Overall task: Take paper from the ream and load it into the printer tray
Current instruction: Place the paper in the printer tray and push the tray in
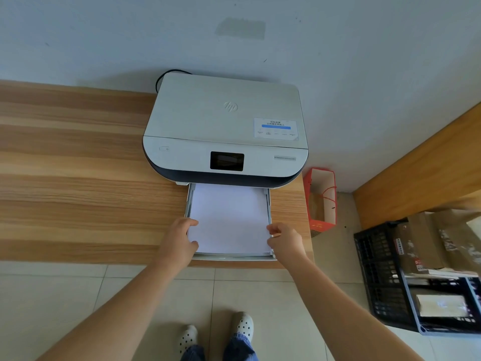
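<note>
- Head view: the printer sits on the wooden desk against the wall, its tray pulled out toward the person
- A stack of white paper lies flat in the tray, between the side guides, its far end under the printer body
- The left hand holds the stack's near-left corner, fingers curled over the left edge and thumb at the front; the right hand pinches the near-right corner the same way, so both are closed on the paper
- No ream is in view
- The paper looks light but floppy, with sheets that slide on each other; holding both side edges near the front, as here, seems the best way to keep the stack square
- Off the desk, a red paper bag stands open on the floor, seemingly empty
- A black crate at the right holds cardboard boxes
</note>
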A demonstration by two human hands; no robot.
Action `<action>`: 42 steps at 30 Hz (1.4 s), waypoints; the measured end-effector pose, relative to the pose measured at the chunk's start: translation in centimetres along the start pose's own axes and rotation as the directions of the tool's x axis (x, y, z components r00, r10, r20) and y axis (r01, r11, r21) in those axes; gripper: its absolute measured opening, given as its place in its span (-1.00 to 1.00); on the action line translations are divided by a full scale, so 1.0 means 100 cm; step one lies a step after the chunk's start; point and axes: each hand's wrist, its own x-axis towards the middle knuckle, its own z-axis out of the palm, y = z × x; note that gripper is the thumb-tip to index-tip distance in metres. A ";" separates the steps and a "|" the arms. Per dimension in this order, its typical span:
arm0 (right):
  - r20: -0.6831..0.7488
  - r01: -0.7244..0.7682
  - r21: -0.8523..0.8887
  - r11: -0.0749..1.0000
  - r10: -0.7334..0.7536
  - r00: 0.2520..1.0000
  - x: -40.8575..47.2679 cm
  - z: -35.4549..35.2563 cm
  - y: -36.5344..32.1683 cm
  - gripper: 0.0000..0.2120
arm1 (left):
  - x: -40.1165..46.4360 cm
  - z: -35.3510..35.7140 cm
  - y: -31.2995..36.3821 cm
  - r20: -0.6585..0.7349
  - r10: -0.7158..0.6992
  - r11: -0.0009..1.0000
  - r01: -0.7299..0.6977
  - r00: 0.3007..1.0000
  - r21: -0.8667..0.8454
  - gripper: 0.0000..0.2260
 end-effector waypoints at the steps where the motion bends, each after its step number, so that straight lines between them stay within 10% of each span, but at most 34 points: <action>1: 0.000 0.010 -0.008 1.000 -0.010 1.000 -0.001 -0.001 0.000 -0.61 | 0.000 -0.001 0.000 0.000 0.005 1.000 -0.005 1.000 0.011 -0.55; 8: 0.029 0.209 -0.316 0.925 -0.211 0.977 -0.003 -0.010 -0.018 -0.62 | 0.007 -0.013 0.001 0.058 0.145 0.976 -0.153 0.988 0.153 -0.55; 16: 0.497 0.668 -0.665 0.335 -0.468 0.730 0.016 0.006 -0.027 -0.28 | 0.029 -0.010 0.008 0.491 0.192 0.708 -0.466 0.850 0.531 -0.34; 42: 0.474 0.662 -0.628 0.409 -0.473 0.742 0.016 0.015 -0.013 -0.30 | 0.036 -0.005 0.004 0.516 0.219 0.702 -0.501 0.828 0.506 -0.31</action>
